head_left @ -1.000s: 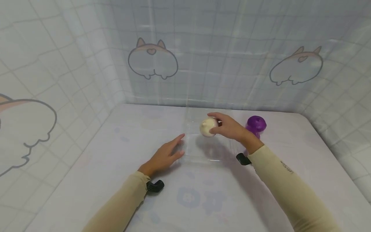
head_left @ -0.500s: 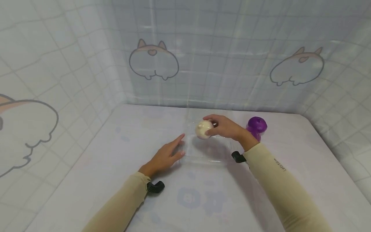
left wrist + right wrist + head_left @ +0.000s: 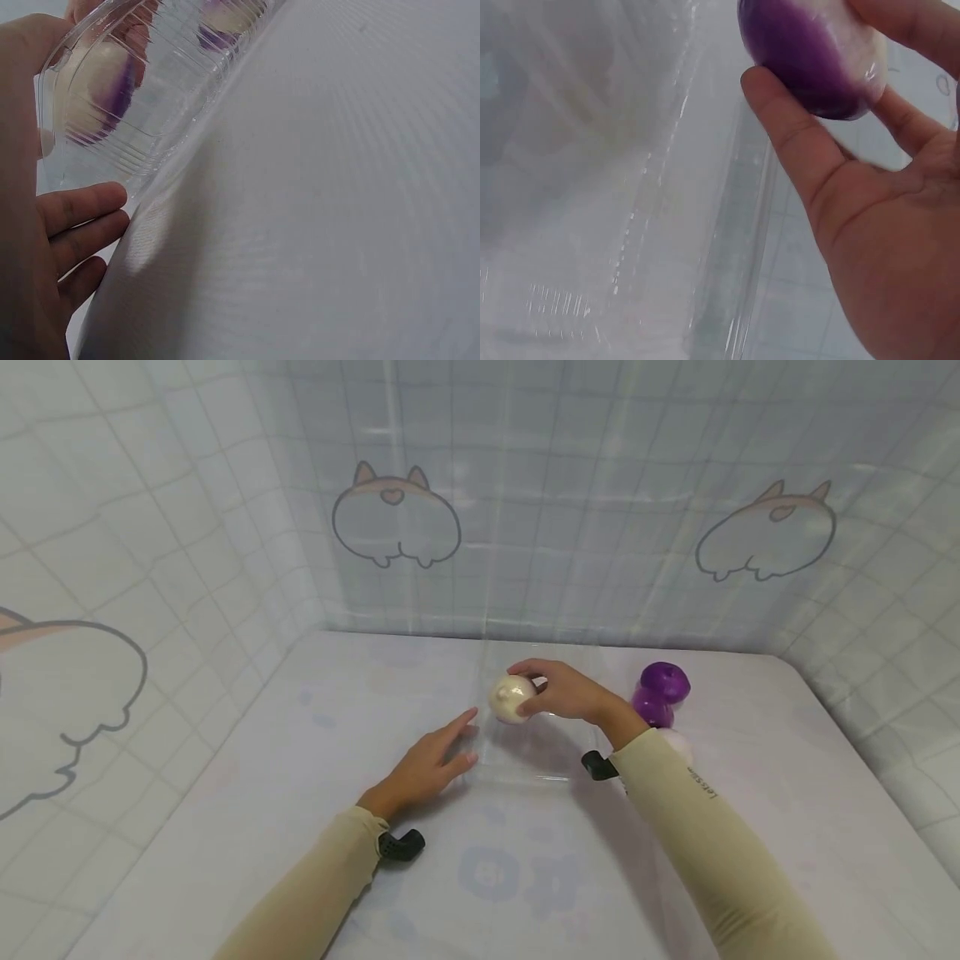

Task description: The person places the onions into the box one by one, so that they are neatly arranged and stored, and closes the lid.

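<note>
Shifted leftward: glossy, rounded cream-and-purple object (image 3: pixel 508 697), gripped by the right hand (image 3: pixel 570 692) over the clear rectangular plastic tray (image 3: pixel 551 777). Left hand (image 3: pixel 422 766), thumb and fingers spread, beside the tray's left edge.

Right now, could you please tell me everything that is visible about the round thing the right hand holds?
The round thing looks smooth and glossy, cream on one part and deep purple on another. Its cream side, with a small nub, faces the head camera. The right hand pinches it between thumb and fingers, above or inside the clear plastic container; I cannot tell which.
</note>
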### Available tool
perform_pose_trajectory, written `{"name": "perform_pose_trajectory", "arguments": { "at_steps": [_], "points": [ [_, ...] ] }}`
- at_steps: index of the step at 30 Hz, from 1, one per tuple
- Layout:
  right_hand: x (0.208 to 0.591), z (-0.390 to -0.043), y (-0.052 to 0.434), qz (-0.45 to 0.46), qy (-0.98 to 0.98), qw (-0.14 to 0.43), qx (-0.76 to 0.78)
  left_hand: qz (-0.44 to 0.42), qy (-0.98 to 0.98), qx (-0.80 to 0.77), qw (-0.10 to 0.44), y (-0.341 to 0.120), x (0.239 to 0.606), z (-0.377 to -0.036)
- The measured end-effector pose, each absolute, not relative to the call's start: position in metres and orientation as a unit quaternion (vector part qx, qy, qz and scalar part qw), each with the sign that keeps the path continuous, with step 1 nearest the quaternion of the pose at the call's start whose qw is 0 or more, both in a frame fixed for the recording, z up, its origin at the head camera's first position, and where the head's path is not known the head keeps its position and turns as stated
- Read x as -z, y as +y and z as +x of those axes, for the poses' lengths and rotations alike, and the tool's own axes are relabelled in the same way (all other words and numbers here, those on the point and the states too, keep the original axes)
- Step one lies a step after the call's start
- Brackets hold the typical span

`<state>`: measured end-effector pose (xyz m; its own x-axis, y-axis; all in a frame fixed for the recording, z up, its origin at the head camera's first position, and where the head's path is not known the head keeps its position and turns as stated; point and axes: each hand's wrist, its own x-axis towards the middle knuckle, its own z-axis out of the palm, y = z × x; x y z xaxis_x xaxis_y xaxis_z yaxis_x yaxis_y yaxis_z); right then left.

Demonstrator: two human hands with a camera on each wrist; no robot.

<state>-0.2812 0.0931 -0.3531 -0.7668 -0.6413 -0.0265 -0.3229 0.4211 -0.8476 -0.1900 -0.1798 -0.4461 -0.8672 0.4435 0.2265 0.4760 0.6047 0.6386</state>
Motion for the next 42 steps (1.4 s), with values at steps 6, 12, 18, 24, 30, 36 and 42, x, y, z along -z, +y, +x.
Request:
{"name": "perform_pose_trajectory", "arguments": {
  "at_steps": [6,12,18,24,30,36,42],
  "points": [
    [0.355,-0.280,0.090,-0.277,0.834,0.185,0.439,-0.254,-0.896,0.365,0.019,-0.179,0.448,-0.191],
    [0.356,-0.281,0.088,-0.276,0.839,0.189,0.428,-0.256,-0.896,0.363,0.018,-0.179,0.448,-0.191],
    [0.356,-0.279,0.082,-0.277,0.850,0.190,0.405,-0.256,-0.896,0.362,0.023,-0.180,0.449,-0.190],
    [0.355,-0.276,0.076,-0.279,0.865,0.192,0.370,-0.262,-0.893,0.367,0.017,-0.180,0.449,-0.190],
    [0.355,-0.275,0.074,-0.266,0.863,0.221,0.368,-0.262,-0.893,0.365,0.016,-0.179,0.447,-0.189],
    [0.357,-0.277,0.075,-0.255,0.862,0.235,0.370,-0.252,-0.898,0.362,0.009,-0.179,0.447,-0.188],
    [0.357,-0.277,0.075,-0.257,0.866,0.235,0.359,-0.254,-0.898,0.359,0.013,-0.180,0.446,-0.189]
  ]
}}
